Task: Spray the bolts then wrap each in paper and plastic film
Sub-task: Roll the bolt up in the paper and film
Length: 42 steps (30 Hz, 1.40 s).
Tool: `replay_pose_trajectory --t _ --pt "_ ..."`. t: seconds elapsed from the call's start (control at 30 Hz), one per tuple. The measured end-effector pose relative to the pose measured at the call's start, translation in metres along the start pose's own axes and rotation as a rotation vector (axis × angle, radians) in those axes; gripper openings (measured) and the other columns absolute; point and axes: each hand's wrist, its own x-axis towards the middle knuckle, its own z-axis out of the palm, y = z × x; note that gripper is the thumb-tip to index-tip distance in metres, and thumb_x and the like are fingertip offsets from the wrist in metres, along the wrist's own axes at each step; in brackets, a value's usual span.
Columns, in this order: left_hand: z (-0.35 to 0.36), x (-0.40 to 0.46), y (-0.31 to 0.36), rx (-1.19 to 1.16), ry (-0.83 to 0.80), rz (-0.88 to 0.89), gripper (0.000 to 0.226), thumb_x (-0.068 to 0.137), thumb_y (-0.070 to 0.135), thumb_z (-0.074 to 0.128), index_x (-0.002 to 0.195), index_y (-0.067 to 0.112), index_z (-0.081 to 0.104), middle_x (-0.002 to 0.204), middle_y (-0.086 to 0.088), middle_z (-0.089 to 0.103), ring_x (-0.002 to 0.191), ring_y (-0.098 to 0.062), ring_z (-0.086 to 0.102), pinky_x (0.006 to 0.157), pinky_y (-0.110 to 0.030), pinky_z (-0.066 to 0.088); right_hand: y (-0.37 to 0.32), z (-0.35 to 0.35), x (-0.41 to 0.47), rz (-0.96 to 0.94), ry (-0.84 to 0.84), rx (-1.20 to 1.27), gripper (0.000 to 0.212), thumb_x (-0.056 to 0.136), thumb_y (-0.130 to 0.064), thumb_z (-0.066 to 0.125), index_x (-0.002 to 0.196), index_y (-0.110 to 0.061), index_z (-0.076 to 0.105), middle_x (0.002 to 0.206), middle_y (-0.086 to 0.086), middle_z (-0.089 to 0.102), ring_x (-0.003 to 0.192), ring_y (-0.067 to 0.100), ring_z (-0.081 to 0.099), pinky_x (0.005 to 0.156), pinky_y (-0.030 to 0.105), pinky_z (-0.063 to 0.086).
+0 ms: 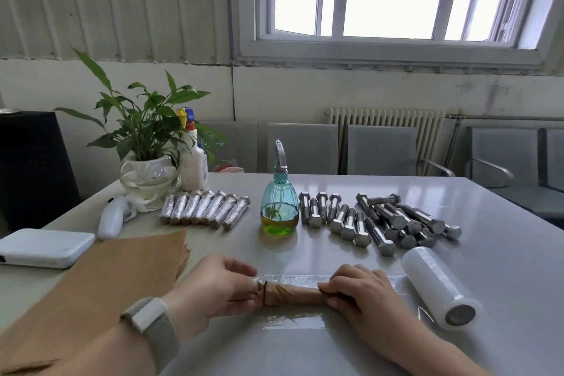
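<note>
A stack of brown paper sheets (116, 278) is laid at the left of the grey table (488, 253), beside a white flat device (45, 247). The left end of the paper-wrapped bolt (293, 294) is pinched by the left hand (213, 287), where a dark band is seen round the paper. The bolt is laid across a sheet of plastic film (293, 319), spread flat on the table. Its right end is pinched under the curled fingers of the right hand (357, 296). A film roll (439, 287) is set just right of that hand. Farther back are ranged a potted plant (146, 137), wrapped bolts (204, 209), a spray bottle (279, 207) and bare bolts (381, 220). Grey chairs (381, 146), a radiator and a window are seen behind.
</note>
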Motion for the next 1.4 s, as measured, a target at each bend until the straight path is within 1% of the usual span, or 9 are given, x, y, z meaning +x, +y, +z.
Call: replay_pose_trajectory --t 0.3,0.47,0.63,0.83,0.97,1.07,1.17,1.3,1.4 --pt "0.017 0.000 -0.031 -0.287 0.128 0.108 0.005 0.077 -0.013 0.071 0.080 -0.013 0.068 0.073 -0.021 0.069 0.059 -0.021 0.068 0.051 -0.020 0.056 0.002 0.001 0.000 0.002 0.004 0.023 0.021 0.095 -0.033 0.062 0.113 -0.040 0.069 0.100 -0.028 0.054 0.106 -0.001 0.050 0.088 0.012 0.024" --pt "0.025 -0.001 -0.039 0.129 0.282 0.347 0.011 0.079 0.008 0.079 0.070 0.010 0.074 0.061 -0.003 0.071 0.058 -0.015 0.063 0.067 -0.032 0.054 0.002 0.002 0.001 0.006 0.012 0.024 0.020 0.095 -0.033 0.062 0.111 -0.039 0.070 0.103 -0.023 0.059 0.105 0.001 0.051 0.088 0.011 0.023" --pt "0.028 -0.012 -0.030 0.631 0.405 0.667 0.010 0.081 0.031 0.075 0.072 0.027 0.072 0.058 0.015 0.064 0.063 -0.002 0.059 0.060 -0.009 0.039 0.002 0.002 0.000 0.001 0.017 0.013 0.020 0.094 -0.032 0.062 0.110 -0.038 0.071 0.103 -0.021 0.060 0.105 0.002 0.052 0.087 0.013 0.025" --pt "0.033 -0.015 -0.034 0.837 0.407 0.776 0.012 0.091 0.033 0.062 0.094 0.028 0.072 0.093 0.008 0.072 0.090 -0.010 0.064 0.080 -0.024 0.045 0.000 0.000 0.000 0.015 0.013 0.014 0.020 0.094 -0.032 0.063 0.111 -0.039 0.071 0.102 -0.023 0.058 0.104 0.001 0.052 0.086 0.012 0.025" --pt "0.038 -0.019 -0.039 0.836 0.384 0.768 0.022 0.094 0.032 0.058 0.112 0.033 0.070 0.112 0.012 0.066 0.103 -0.006 0.060 0.090 -0.016 0.042 -0.001 -0.001 0.000 0.015 0.003 0.017 0.019 0.095 -0.031 0.063 0.111 -0.037 0.071 0.097 -0.028 0.052 0.102 -0.001 0.051 0.086 0.012 0.025" --pt "0.052 -0.025 -0.049 1.030 0.340 0.791 0.050 0.057 0.023 0.087 0.103 0.011 0.075 0.094 -0.003 0.065 0.082 -0.021 0.066 0.068 -0.020 0.055 -0.002 -0.002 0.000 0.018 0.000 0.026 0.019 0.094 -0.027 0.065 0.108 -0.035 0.072 0.099 -0.022 0.058 0.100 0.002 0.054 0.084 0.014 0.027" --pt "0.063 -0.032 -0.052 1.190 0.380 0.821 0.068 0.019 0.018 0.087 0.082 -0.004 0.076 0.073 -0.011 0.064 0.058 -0.026 0.064 0.049 -0.024 0.055 -0.004 -0.003 0.000 0.011 0.000 0.008 0.019 0.094 -0.028 0.063 0.109 -0.037 0.071 0.098 -0.026 0.054 0.101 0.001 0.052 0.085 0.016 0.028" --pt "0.054 -0.039 -0.039 1.238 0.240 0.630 0.059 0.071 0.030 0.066 0.124 0.005 0.061 0.113 -0.007 0.058 0.102 -0.023 0.058 0.088 -0.023 0.049 -0.004 -0.004 -0.001 0.025 -0.013 -0.012 0.021 0.096 -0.030 0.061 0.113 -0.039 0.069 0.100 -0.026 0.054 0.103 -0.001 0.051 0.087 0.018 0.028" --pt "0.022 -0.028 -0.015 0.675 0.022 0.455 0.026 0.087 0.023 0.044 0.105 0.029 0.062 0.093 0.005 0.065 0.091 -0.017 0.063 0.078 -0.015 0.048 -0.004 -0.003 -0.002 0.025 -0.018 -0.015 0.023 0.096 -0.032 0.060 0.115 -0.042 0.068 0.099 -0.029 0.050 0.104 -0.004 0.051 0.088 0.015 0.027"
